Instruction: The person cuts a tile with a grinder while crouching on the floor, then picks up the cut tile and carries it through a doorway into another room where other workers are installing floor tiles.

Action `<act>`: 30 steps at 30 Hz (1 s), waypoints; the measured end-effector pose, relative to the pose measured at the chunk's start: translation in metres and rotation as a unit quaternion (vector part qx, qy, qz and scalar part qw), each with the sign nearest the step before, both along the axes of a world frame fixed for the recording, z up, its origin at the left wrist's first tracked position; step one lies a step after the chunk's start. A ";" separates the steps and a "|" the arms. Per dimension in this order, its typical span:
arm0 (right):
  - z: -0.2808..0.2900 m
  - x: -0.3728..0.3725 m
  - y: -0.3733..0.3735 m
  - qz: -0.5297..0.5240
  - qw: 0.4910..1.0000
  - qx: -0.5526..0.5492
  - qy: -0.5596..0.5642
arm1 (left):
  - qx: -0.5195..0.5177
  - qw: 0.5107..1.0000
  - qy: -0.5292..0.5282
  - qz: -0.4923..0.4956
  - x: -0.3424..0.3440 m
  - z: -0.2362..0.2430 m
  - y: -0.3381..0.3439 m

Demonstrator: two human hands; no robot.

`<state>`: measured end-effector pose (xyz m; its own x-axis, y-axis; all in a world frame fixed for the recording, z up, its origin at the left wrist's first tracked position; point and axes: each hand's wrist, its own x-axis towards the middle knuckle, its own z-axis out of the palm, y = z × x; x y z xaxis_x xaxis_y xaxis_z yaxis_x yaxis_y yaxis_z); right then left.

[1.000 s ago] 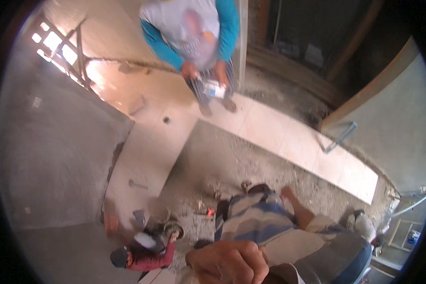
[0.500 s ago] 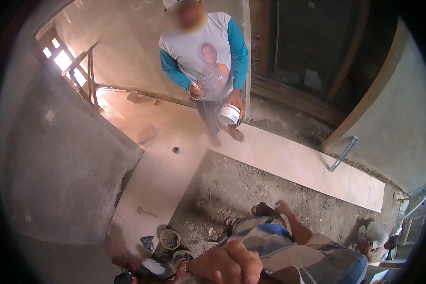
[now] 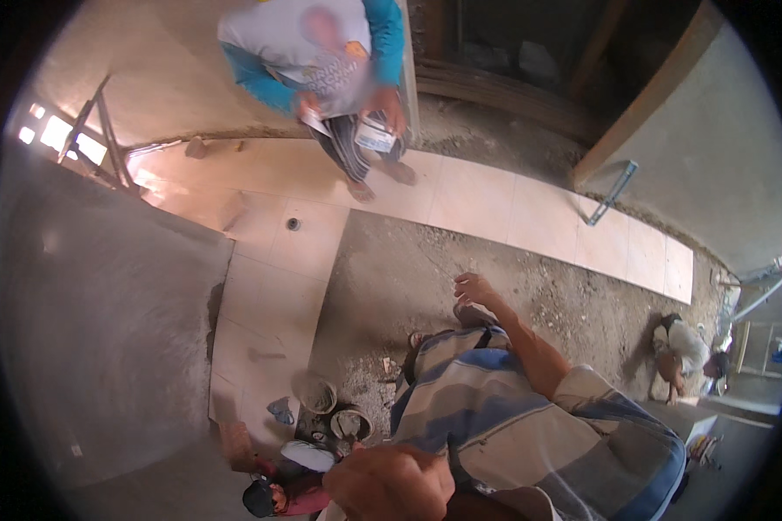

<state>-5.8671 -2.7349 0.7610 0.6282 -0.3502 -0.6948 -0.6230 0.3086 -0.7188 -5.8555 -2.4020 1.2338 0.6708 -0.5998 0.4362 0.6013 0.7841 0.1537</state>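
My left hand (image 3: 391, 483) is close in at the lower edge, its fingers curled into a fist; whatever it may hold is hidden. Bare and stretched out over the rough ground, my right hand (image 3: 474, 288) has its fingers loosely apart and nothing in them. Below it spreads my striped shirt (image 3: 495, 399). Left of the shirt stand two buckets of grey mix (image 3: 318, 396), (image 3: 351, 425). Facing me on the tiles, a co-worker in turquoise sleeves holds a white tub (image 3: 375, 135) and a small white thing (image 3: 315, 122).
Pale floor tiles (image 3: 469, 195) border the bare rubble ground (image 3: 391, 260). A mallet-like tool (image 3: 266, 355) and a dark cloth (image 3: 281, 411) lie on them. A blue level (image 3: 613, 193) leans by the right wall. Other people crouch at lower left (image 3: 300, 495) and far right (image 3: 686, 347).
My view has shifted, so the room sits higher and further left. My right arm has swung out forward. The co-worker has brought the tub and the other hand closer together.
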 end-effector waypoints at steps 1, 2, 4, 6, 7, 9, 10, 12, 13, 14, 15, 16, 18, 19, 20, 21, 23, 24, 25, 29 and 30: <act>-0.005 -0.010 0.009 0.026 0.999 -0.032 0.021 | 0.058 0.998 0.031 0.014 -0.005 0.000 0.011; -0.012 -0.019 0.019 0.053 0.996 -0.062 0.042 | 0.117 0.991 0.062 0.027 -0.009 -0.001 0.022; -0.039 -0.057 0.017 0.079 0.986 -0.131 0.063 | 0.147 0.982 0.016 -0.121 0.030 0.000 0.027; -0.055 -0.081 0.027 0.152 0.964 -0.218 0.026 | 0.159 0.978 -0.041 -0.128 0.040 -0.003 0.015; -0.062 -0.093 0.036 0.184 0.948 -0.259 0.009 | 0.174 0.974 -0.071 -0.126 0.044 -0.003 0.012; -0.098 -0.125 0.035 0.238 0.922 -0.281 0.119 | 0.177 0.966 -0.113 -0.147 0.052 -0.011 0.005; -0.121 -0.153 0.030 0.178 0.929 -0.325 0.012 | 0.170 0.962 -0.132 -0.165 0.058 -0.016 0.002; -0.144 -0.183 0.033 0.136 0.930 -0.338 -0.050 | 0.170 0.949 -0.179 -0.194 0.065 -0.022 -0.011; -0.144 -0.173 0.044 0.135 0.948 -0.289 0.005 | 0.187 0.939 -0.206 -0.200 0.066 -0.024 -0.018; -0.140 -0.170 0.052 0.132 0.957 -0.256 0.042 | 0.196 0.930 -0.233 -0.208 0.068 -0.024 -0.023; -0.136 -0.174 0.057 0.121 0.962 -0.238 0.063 | 0.199 0.920 -0.259 -0.216 0.069 -0.025 -0.027; -0.132 -0.179 0.060 0.110 0.965 -0.227 0.077 | 0.198 0.912 -0.282 -0.224 0.072 -0.027 -0.034; -0.122 -0.184 0.065 0.084 0.969 -0.219 0.083 | 0.193 0.894 -0.331 -0.234 0.077 -0.026 -0.045; -0.117 -0.190 0.064 0.064 0.970 -0.220 0.085 | 0.192 0.883 -0.357 -0.235 0.079 -0.026 -0.052; -0.113 -0.188 0.067 0.046 0.971 -0.220 0.082 | 0.203 0.870 -0.388 -0.228 0.077 -0.027 -0.052; -0.112 -0.193 0.073 0.028 0.972 -0.218 0.085 | 0.204 0.856 -0.416 -0.229 0.075 -0.030 -0.057; -0.110 -0.194 0.079 -0.004 0.972 -0.217 0.089 | 0.269 0.833 -0.434 -0.213 0.066 -0.051 -0.035; -0.109 -0.191 0.081 -0.018 0.972 -0.216 0.091 | 0.271 0.814 -0.457 -0.235 0.075 -0.064 -0.030; -0.107 -0.188 0.083 -0.030 0.972 -0.216 0.093 | 0.277 0.788 -0.478 -0.271 0.081 -0.073 -0.036; -0.096 -0.220 0.101 -0.087 0.967 -0.200 0.132 | 0.248 0.671 -0.551 -0.430 0.077 -0.119 -0.075; -0.095 -0.232 0.106 -0.101 0.965 -0.193 0.144 | 0.243 0.638 -0.568 -0.460 0.072 -0.130 -0.082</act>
